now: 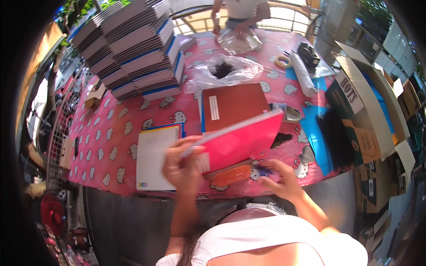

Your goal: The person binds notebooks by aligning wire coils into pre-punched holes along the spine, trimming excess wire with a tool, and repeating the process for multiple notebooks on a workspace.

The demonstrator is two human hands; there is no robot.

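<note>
Head view: pinches pink notebook, tilted and not laid flat, at frame centre with left hand, holds right hand spread to its lower right, with book stack already piled upper left, amount left impossible to tell.

On the table before you, your spiral notebook stands tilted between your left hand and your right hand. To your left lies a low notebook pile; behind it rises a tall notebook stack. Behind your spiral notebook lies another notebook, and beyond that a plastic bag. A tape roll lies right of this bag; an open cardboard box stands at your far right.
</note>
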